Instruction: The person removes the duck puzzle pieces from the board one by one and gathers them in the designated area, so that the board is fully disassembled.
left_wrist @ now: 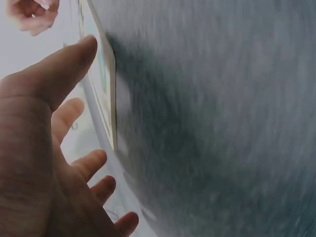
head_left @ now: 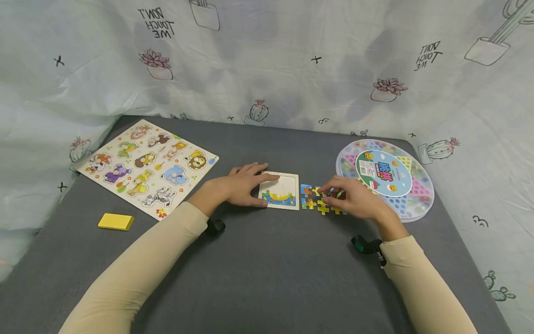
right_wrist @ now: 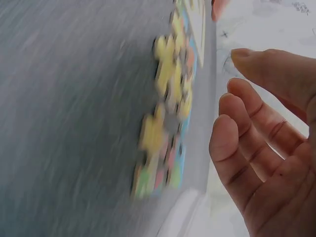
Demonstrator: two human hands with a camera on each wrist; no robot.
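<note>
A small wooden puzzle board (head_left: 278,178) lies on the table; its lower part holds joined blue and yellow pieces (head_left: 278,199), its upper part shows bare wood. My left hand (head_left: 243,185) is at the board's left side, fingers spread, with the thumb near its lower left corner and the index finger over its upper part. Loose jigsaw pieces (head_left: 309,203), yellow, blue and orange, lie in rows to the right of the board. Just above these pieces is my right hand (head_left: 352,197), fingers loosely bent. In the right wrist view nothing shows between its thumb and fingers (right_wrist: 224,140).
A large animal peg puzzle (head_left: 146,162) lies at the left, with a yellow block (head_left: 116,221) in front of it. At the right, a round, clear-lidded game box (head_left: 384,178) stands close behind my right hand. A printed cloth (head_left: 283,60) hangs behind the dark table (head_left: 275,269).
</note>
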